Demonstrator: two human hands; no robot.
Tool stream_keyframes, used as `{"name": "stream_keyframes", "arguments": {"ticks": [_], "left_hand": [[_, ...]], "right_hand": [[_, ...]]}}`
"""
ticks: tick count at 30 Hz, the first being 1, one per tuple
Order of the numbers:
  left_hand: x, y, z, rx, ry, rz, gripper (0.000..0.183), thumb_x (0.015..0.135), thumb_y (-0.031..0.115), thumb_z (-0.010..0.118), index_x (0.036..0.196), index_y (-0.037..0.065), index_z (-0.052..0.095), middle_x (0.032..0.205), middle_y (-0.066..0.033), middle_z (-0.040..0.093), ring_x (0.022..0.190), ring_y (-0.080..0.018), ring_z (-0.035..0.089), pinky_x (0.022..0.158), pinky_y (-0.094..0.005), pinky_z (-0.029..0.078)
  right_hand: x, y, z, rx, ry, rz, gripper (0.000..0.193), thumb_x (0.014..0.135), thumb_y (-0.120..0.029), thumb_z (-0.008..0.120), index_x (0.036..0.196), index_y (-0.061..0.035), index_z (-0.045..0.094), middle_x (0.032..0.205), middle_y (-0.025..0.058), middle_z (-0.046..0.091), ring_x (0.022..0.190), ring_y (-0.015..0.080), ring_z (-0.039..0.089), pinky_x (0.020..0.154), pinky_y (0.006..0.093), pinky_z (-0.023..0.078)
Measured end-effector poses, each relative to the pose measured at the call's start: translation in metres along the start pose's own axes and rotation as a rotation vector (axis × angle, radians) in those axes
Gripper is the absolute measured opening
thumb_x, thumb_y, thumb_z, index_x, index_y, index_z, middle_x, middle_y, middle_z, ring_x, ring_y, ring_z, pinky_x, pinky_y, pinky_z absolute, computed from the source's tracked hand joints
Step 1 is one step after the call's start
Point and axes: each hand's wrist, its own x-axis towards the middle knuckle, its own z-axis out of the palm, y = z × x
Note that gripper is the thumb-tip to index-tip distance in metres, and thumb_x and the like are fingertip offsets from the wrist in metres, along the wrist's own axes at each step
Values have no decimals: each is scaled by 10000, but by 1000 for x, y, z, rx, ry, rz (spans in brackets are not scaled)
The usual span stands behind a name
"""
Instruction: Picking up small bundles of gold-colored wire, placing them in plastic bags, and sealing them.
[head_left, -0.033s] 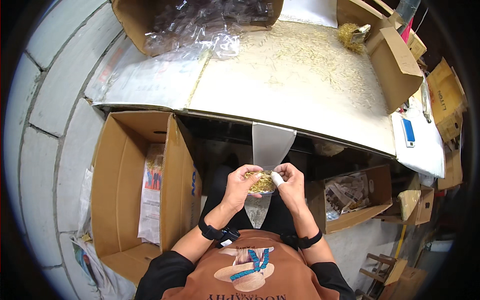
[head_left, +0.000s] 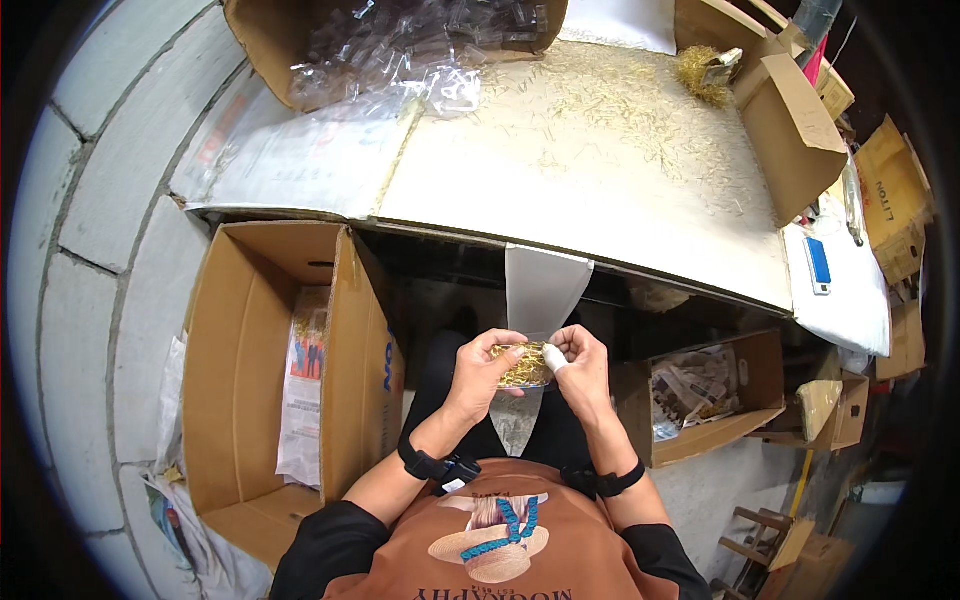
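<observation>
Hands meet at frame centre, just below table edge. Left hand and right hand both pinch a small clear bag of gold bits btwn them; right fingertip wears white tape. Open cardboard box sits at left of frame, w/ printed paper inside. Gold bits lie scattered on table, upper centre; clear plastic packs are piled upper left.

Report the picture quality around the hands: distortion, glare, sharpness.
Head view: fisheye bends the table edge and wall blocks toward the dark rim; left hand and right hand sit sharp at centre, holding a small clear bag of gold bits; mild glare on it.
</observation>
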Motion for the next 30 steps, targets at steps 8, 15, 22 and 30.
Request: {"name": "stream_keyframes", "arguments": {"ticks": [8,15,22,30], "left_hand": [[2,3,-4,-100,33,-18,199,897,115,588,1065,9,579,940,-89,644,742,-142,657,520,-254,578],[1,2,-9,-164,39,16,303,978,277,442,1082,24,573,960,-78,647,767,-142,667,554,-279,587],[0,-13,-16,-156,50,91,294,984,277,432,1058,35,581,911,-48,632,766,-111,649,572,-242,572],[-2,3,-20,-209,16,34,407,995,356,354,1109,17,548,971,-99,643,804,-163,668,569,-291,591]], "right_hand": [[-2,-5,-3,171,18,-27,168,833,-31,606,991,20,580,815,74,600,681,112,579,614,253,472],[-31,-20,-3,-810,-121,-663,509,796,-103,639,1278,-50,488,1356,125,472,1297,295,403,1048,464,313],[-43,-15,16,-1012,-125,-675,508,819,-187,629,1264,7,480,1376,160,435,1336,310,338,1088,507,209],[-40,-27,5,-702,-135,-659,615,783,-114,659,1343,-49,412,1406,139,396,1345,322,313,1077,514,232]]}}
